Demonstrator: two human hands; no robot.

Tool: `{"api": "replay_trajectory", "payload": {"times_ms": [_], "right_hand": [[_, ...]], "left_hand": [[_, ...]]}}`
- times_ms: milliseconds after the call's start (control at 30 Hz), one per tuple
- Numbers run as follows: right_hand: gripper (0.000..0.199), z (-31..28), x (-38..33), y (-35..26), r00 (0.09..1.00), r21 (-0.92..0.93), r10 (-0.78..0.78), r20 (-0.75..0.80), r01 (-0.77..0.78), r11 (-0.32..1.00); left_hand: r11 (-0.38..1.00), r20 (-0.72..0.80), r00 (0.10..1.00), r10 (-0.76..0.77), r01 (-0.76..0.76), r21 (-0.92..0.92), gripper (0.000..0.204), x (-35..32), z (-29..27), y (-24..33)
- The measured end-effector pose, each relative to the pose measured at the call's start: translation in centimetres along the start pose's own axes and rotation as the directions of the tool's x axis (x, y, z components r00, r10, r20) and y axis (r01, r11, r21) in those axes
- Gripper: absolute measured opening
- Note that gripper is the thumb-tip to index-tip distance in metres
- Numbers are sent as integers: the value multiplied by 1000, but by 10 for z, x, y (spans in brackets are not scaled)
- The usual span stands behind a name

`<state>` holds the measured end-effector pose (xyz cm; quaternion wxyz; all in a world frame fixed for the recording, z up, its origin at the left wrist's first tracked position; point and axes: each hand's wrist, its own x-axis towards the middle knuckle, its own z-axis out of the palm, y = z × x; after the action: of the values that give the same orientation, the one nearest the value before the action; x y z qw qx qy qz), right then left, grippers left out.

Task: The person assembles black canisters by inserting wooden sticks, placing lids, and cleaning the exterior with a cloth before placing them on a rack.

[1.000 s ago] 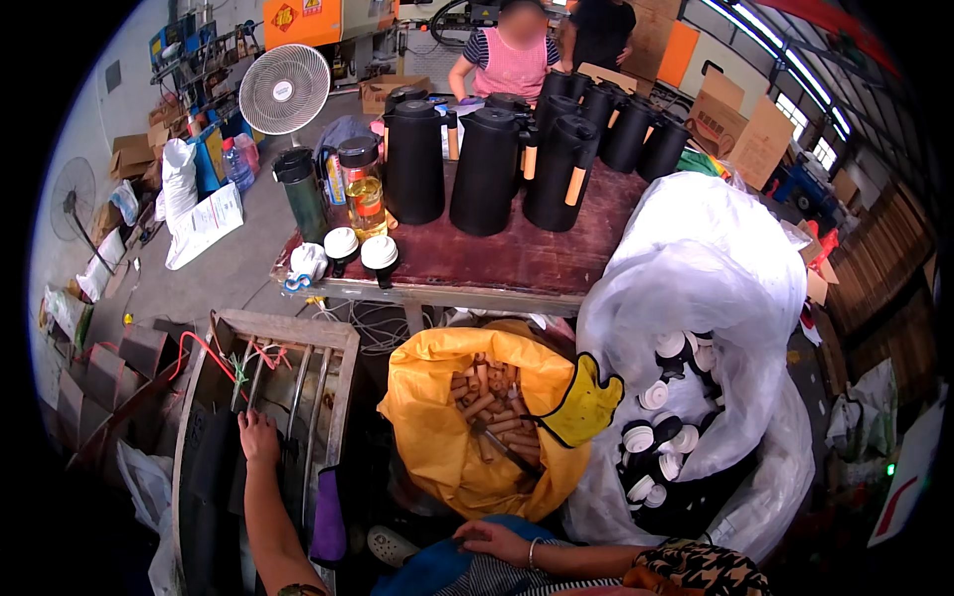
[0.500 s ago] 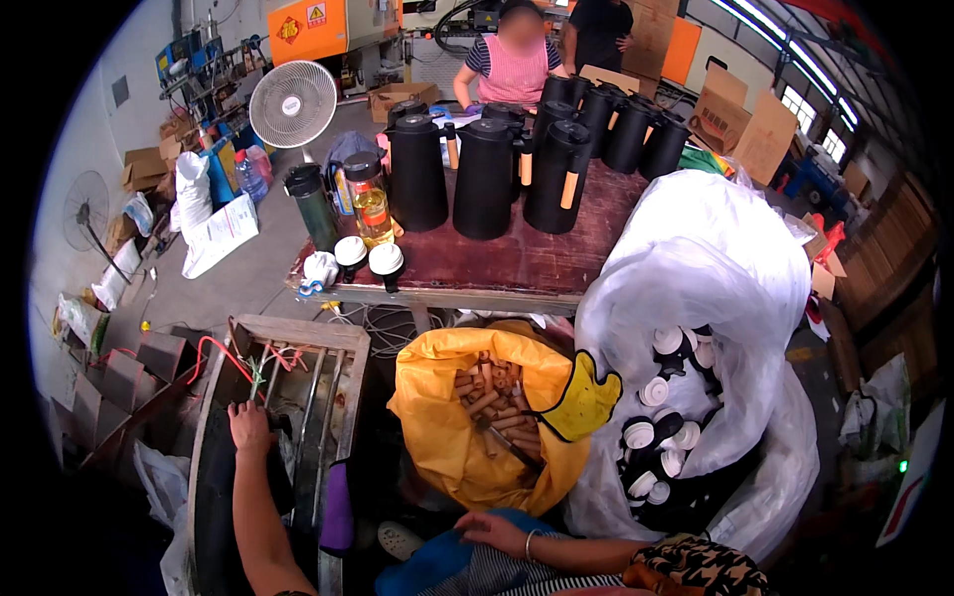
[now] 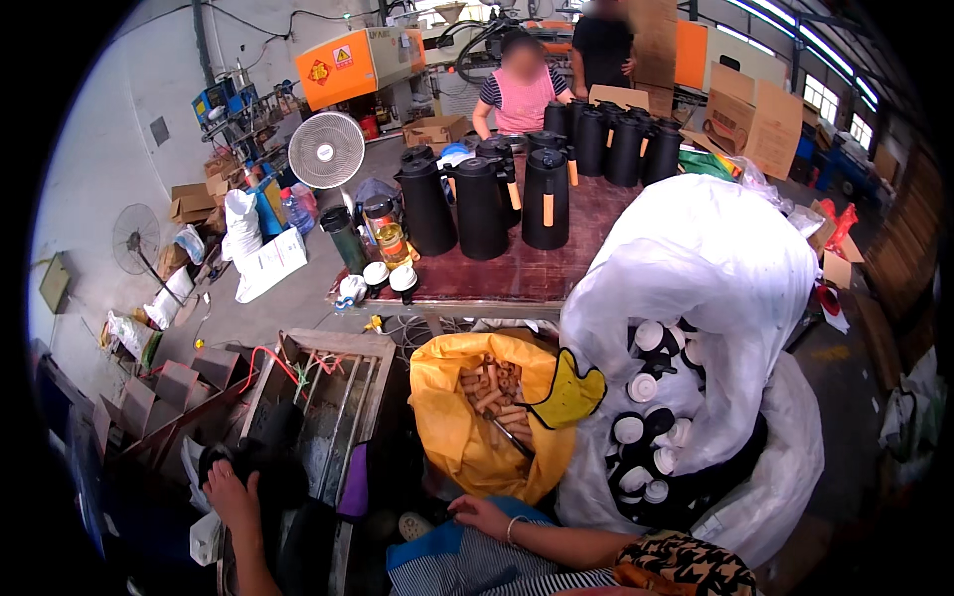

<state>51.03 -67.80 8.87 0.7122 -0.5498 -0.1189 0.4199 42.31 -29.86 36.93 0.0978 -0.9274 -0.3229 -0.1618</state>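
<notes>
Head view | left hand (image 3: pixel 231 494) lies flat, fingers spread, on a dark round object (image 3: pixel 260 465) beside the wooden crate (image 3: pixel 328 397) — grip unclear | right hand (image 3: pixel 481 517) rests loosely curled on the lap, holding nothing — just below the yellow bag (image 3: pixel 452 427) of brown tubes (image 3: pixel 489 385).

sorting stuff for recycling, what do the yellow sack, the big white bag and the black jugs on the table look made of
Yellow sack: thin plastic film by the look, glossy and crumpled. Big white bag: translucent plastic sheeting, softly creased, with dark shapes showing through. Black jugs: smooth, slightly shiny shells, probably moulded plastic, though coated metal cannot be ruled out.
</notes>
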Motion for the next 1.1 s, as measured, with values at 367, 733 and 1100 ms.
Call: {"api": "replay_trajectory", "payload": {"times_ms": [367,733,1100], "right_hand": [[21,-5,-10,1,989,-40,-144,45,146,988],[24,-13,-15,0,972,112,-237,4,235,966],[22,11,-163,-318,331,-142,-884,-330,908,393]], "left_hand": [[947,164,938,-304,279,159,49,-182,10,-7],[955,146,944,-295,296,17,71,-172,16,-21],[993,33,997,-68,70,-91,19,-145,51,-48]]}}
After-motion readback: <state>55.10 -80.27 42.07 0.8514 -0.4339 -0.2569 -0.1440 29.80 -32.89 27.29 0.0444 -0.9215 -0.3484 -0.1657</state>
